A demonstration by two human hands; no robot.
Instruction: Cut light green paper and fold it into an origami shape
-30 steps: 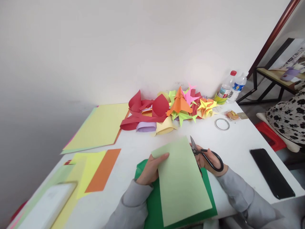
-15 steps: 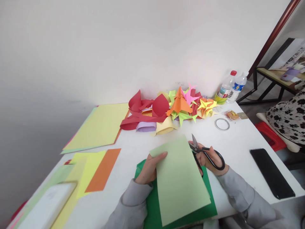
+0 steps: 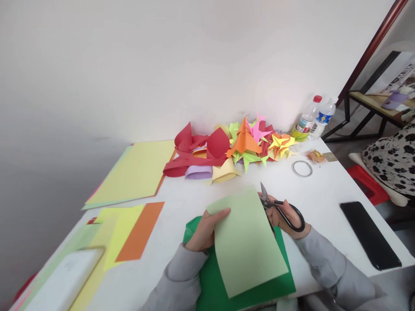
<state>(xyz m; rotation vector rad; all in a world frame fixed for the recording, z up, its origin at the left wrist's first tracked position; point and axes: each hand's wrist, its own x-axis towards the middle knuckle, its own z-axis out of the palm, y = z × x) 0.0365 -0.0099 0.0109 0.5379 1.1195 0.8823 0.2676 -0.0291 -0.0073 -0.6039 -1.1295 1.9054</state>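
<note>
Pinched at its left edge by my left hand (image 3: 205, 229), a pale green sheet of paper (image 3: 248, 246) is held up off the table, thumb on its face. My right hand (image 3: 288, 218) grips black-handled scissors (image 3: 288, 216), their metal blades spread and pointing up beside the sheet's right edge. Part of the lower handle is hidden behind the paper. Beneath the sheet lies a dark green sheet (image 3: 212, 280) at the table's front edge.
Folded paper shapes (image 3: 244, 144) and red paper pieces (image 3: 197, 151) are heaped against the wall. Paper stacks (image 3: 132, 172), an orange strip (image 3: 141, 233) and a white device (image 3: 65, 280) lie left. On the right are a tape roll (image 3: 302, 169), bottles (image 3: 304, 123) and a black phone (image 3: 370, 235).
The pale green sheet has shifted slightly right, its lower edge rising a little, together with my left hand. My right hand and the scissors have barely moved.
</note>
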